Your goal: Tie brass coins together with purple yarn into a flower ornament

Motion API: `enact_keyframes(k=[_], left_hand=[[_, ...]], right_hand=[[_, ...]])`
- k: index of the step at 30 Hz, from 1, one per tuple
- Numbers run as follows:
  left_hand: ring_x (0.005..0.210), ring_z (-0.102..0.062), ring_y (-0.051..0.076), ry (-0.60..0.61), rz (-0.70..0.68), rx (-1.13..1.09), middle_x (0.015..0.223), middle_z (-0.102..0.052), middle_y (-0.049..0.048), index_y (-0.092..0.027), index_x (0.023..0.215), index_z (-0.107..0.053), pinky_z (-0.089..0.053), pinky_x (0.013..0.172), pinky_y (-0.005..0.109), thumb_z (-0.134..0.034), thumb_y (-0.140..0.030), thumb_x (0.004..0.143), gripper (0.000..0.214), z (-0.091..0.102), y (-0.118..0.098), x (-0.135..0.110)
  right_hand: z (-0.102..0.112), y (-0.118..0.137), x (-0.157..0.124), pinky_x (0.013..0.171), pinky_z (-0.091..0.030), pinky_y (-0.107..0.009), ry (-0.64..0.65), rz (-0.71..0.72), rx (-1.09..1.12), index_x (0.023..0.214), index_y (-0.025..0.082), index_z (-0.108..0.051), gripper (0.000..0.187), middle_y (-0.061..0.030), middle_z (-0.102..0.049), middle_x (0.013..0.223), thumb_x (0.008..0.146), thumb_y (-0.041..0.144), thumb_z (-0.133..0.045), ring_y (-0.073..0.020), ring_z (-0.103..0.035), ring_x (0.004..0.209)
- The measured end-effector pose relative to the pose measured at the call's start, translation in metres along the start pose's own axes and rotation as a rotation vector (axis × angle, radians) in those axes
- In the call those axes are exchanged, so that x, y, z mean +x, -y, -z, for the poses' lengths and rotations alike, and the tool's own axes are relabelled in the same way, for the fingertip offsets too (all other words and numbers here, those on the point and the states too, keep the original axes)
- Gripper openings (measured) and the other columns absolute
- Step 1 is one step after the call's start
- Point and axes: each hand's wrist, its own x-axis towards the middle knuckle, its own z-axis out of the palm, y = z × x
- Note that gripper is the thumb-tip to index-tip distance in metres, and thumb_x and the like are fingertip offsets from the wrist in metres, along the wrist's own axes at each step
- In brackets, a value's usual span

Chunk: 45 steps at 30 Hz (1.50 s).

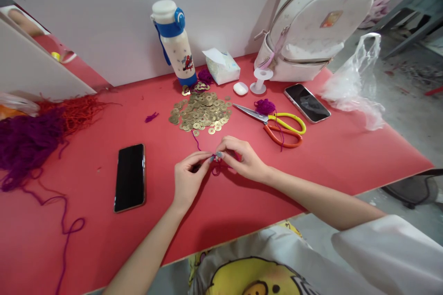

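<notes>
Above the red table (242, 203), my left hand (189, 177) and my right hand (244, 159) meet, fingertips nearly touching. Both are closed in a pinch on a purple cord (216, 170), whose small loops hang just below the fingers. One strand of it seems to run up toward a pile of brass coins (202, 111) with holes in their middles. Whether a coin is between the fingertips is hidden. Right of the pile lie scissors (273, 124) with one yellow and one orange handle, beside a small purple yarn bundle (265, 106).
Phones lie at left (130, 178) and right (307, 103). Purple yarn (31, 140) and red yarn (81, 113) fill the left side. Along the back stand a bottle (175, 44), tissue pack (223, 68), white spool (259, 82) and backpack (314, 27). A plastic bag (356, 85) sits at right.
</notes>
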Motion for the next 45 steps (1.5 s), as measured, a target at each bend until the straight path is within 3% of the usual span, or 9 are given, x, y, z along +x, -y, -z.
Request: enact_keyframes(k=[8,19,22,26,35,45], left_hand=[[0.082,-0.073,0.021,0.04,-0.043,0.069,0.091,-0.079,0.0071,-0.021,0.086,-0.08,-0.058,0.07,0.027,-0.069,-0.025,0.082,0.012,0.0,-0.001,0.001],[0.078,-0.072,0.019,0.006,-0.064,0.065,0.088,-0.078,0.0079,-0.019,0.082,-0.078,-0.055,0.064,0.024,-0.069,-0.027,0.082,0.013,0.001,-0.001,0.0],[0.08,-0.072,0.019,-0.012,-0.085,0.078,0.089,-0.077,0.0078,-0.019,0.082,-0.078,-0.055,0.066,0.024,-0.068,-0.026,0.083,0.012,0.002,-0.001,0.0],[0.08,-0.071,0.018,-0.018,-0.101,0.074,0.089,-0.077,0.0077,-0.019,0.081,-0.077,-0.055,0.066,0.024,-0.068,-0.024,0.082,0.011,0.003,-0.001,0.0],[0.08,-0.071,0.016,0.009,-0.148,0.084,0.089,-0.077,0.0055,-0.02,0.083,-0.077,-0.055,0.068,0.023,-0.067,-0.021,0.085,0.011,0.003,-0.005,-0.001],[0.077,-0.07,0.014,0.042,-0.191,0.091,0.085,-0.076,0.0033,-0.019,0.081,-0.077,-0.053,0.071,0.022,-0.069,-0.018,0.085,0.009,0.005,-0.002,-0.001]], right_hand=[[-0.001,-0.003,0.002,0.067,-0.043,-0.027,-0.066,-0.14,0.075,0.082,0.018,-0.06,0.021,-0.0024,-0.061,0.078,0.097,0.029,-0.049,-0.0139,-0.054,0.07],[0.005,-0.001,0.002,0.069,-0.042,-0.029,0.034,-0.004,0.029,0.077,0.02,-0.054,0.029,-0.0018,-0.054,0.073,0.101,0.032,-0.044,-0.0152,-0.049,0.07],[0.007,-0.003,0.004,0.07,-0.041,-0.031,0.005,0.019,-0.018,0.076,0.02,-0.052,0.031,-0.0022,-0.053,0.073,0.102,0.033,-0.041,-0.0164,-0.048,0.071],[0.008,-0.008,0.006,0.074,-0.044,-0.031,-0.005,0.011,-0.083,0.089,0.021,-0.063,0.019,-0.0045,-0.06,0.084,0.099,0.033,-0.052,-0.0178,-0.053,0.079],[0.008,-0.011,0.006,0.08,-0.048,-0.033,-0.016,0.029,-0.04,0.088,0.021,-0.071,0.006,-0.0038,-0.061,0.087,0.09,0.026,-0.068,-0.0183,-0.057,0.084],[0.008,-0.013,0.007,0.08,-0.048,-0.031,0.005,0.036,-0.008,0.084,0.02,-0.072,0.013,-0.0036,-0.062,0.087,0.085,0.032,-0.074,-0.0178,-0.058,0.085]])
